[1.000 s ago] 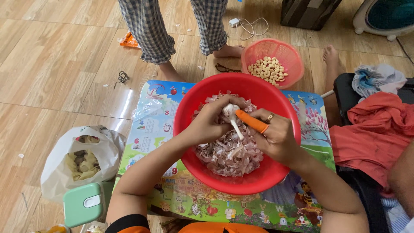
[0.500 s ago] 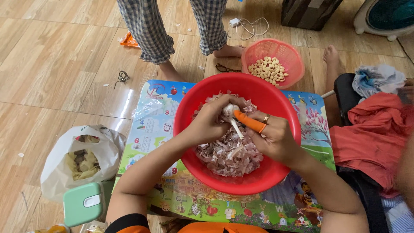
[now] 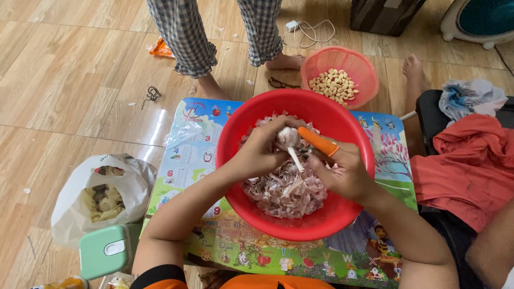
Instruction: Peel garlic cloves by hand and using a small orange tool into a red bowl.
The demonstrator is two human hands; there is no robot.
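My left hand (image 3: 261,151) holds a garlic bulb (image 3: 287,137) over a big red bowl (image 3: 342,214) filled with papery garlic skins (image 3: 286,190). A pale stalk hangs from the bulb. My right hand (image 3: 345,171) grips a small knife with an orange handle (image 3: 317,142), its blade against the bulb. Both hands meet above the middle of the bowl. The bowl stands on a low table with a colourful printed top (image 3: 187,160).
A pink basket (image 3: 361,64) of peeled cloves sits on the floor behind the table. A white plastic bag (image 3: 99,198) and a green stool (image 3: 104,250) lie at the left. One person stands beyond the table; another person in red (image 3: 471,166) sits at the right.
The bulb has turned slightly in my left hand and the knife has shifted a little against it. The bowl and the rest stay put.
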